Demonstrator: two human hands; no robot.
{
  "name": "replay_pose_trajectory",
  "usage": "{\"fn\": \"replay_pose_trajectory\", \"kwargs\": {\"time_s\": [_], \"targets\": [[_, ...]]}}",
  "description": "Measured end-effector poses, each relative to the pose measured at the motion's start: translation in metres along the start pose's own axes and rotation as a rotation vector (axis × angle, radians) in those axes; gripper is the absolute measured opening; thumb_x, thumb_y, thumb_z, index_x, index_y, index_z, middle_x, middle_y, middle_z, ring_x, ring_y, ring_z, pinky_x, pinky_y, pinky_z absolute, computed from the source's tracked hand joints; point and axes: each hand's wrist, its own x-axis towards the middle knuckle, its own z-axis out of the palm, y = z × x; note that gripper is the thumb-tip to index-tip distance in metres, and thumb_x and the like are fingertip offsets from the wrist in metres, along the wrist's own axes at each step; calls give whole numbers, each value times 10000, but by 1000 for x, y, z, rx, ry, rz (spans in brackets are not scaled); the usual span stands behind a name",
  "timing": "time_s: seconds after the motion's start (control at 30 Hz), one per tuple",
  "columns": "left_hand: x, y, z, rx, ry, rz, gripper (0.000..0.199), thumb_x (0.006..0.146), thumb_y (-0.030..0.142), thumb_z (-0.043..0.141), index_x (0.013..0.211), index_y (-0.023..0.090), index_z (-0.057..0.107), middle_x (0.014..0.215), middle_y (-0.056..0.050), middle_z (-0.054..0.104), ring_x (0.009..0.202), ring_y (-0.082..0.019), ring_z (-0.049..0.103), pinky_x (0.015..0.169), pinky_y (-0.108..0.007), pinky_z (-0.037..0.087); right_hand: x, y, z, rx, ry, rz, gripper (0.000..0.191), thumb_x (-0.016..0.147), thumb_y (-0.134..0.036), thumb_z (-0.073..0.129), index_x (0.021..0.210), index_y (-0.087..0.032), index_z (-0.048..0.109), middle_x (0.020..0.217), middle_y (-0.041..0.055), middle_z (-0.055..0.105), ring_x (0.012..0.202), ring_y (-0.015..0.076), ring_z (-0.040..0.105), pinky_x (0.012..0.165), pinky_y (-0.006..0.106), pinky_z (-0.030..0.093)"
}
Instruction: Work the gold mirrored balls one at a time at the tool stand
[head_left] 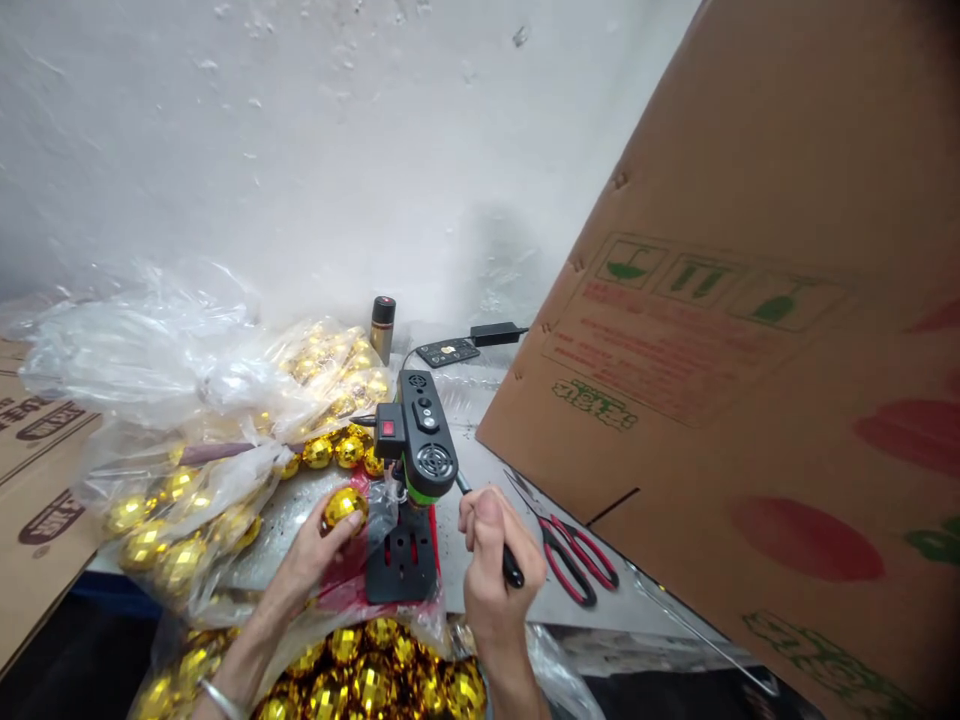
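A small black bench drill press [427, 430] with a red switch stands on a slotted black base plate [403, 570]. My left hand [311, 550] holds a shiny gold mirrored ball [346, 510] just left of the machine's column. The fingers of my right hand [499, 555] are wrapped around a lever handle [513, 568] with a black grip, at the machine's right side. The ball is apart from the machine's lower end, as far as I can see. Just beyond my right hand lie scissors [574, 560] with red and black handles.
Clear plastic bags [142, 350] of gold balls cover the left side. More gold balls [371, 685] fill a bag at the front edge. A large cardboard box [712, 400] leans in on the right. Near the wall are a dark-capped bottle [382, 330] and a black adapter [495, 333].
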Motion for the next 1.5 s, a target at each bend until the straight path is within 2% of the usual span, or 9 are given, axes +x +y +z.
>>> {"fn": "replay_pose_trajectory", "kwargs": {"time_s": [0.07,0.17,0.23,0.33,0.47,0.67,0.93,1.17,1.5], "targets": [[-13,-11,20,-199,-71,-165,866,761,779,753,1377,191,600,792,24,706,529,-133,594,477,-228,417,2,-2,1,9,-6,12,385,1095,-163,471,720,-234,422,659,-53,417,589,97,439,551,264,347],[-20,-24,42,-300,-71,-217,938,708,840,784,1344,180,587,647,89,605,416,-82,481,418,-189,292,2,-3,1,2,-18,-5,384,1096,-151,462,725,-235,409,665,-54,410,587,90,438,549,258,348],[-19,-29,50,-279,-28,-165,976,637,867,817,1287,175,591,661,78,624,438,-98,525,418,-195,314,0,-4,0,-6,-25,-21,371,1097,-133,446,740,-234,420,672,-53,420,588,86,446,549,251,353],[-13,-31,56,-182,15,-25,924,628,862,826,1223,191,602,893,-40,758,672,-205,724,520,-262,509,-2,-5,-1,-14,-47,-48,351,1095,-116,426,765,-234,444,679,-48,430,599,90,476,553,245,376],[-11,-34,58,37,2,190,683,817,752,750,1249,236,630,1136,-103,787,1017,-294,785,834,-399,643,-3,-5,-4,-40,-77,-61,334,1093,-112,413,786,-238,443,688,-46,448,607,92,492,550,238,382],[-16,-36,57,383,-15,270,543,878,605,717,1278,246,646,895,-35,814,687,-283,763,641,-397,605,-7,-1,-5,-32,-84,-68,321,1084,-86,405,806,-235,467,694,-41,443,630,100,501,568,248,392],[-9,-47,58,567,11,617,446,850,374,737,1274,238,731,1105,-104,833,979,-352,785,842,-474,631,-12,-1,-7,-36,-81,-55,317,1082,-89,400,806,-238,447,702,-43,469,620,90,493,556,240,379],[-6,-43,58,572,-55,565,438,783,307,813,1208,223,751,1081,-103,812,979,-340,732,884,-487,600,-36,22,-9,-48,-85,-162,312,1075,-112,380,804,-234,475,712,-25,525,628,110,531,586,262,428],[-7,-45,59,560,-79,542,395,778,300,806,1163,229,747,1075,-102,808,1005,-354,731,913,-509,577,-57,39,6,-95,113,-165,354,1080,-186,363,742,-239,458,636,-59,514,513,112,473,668,311,506]]}}
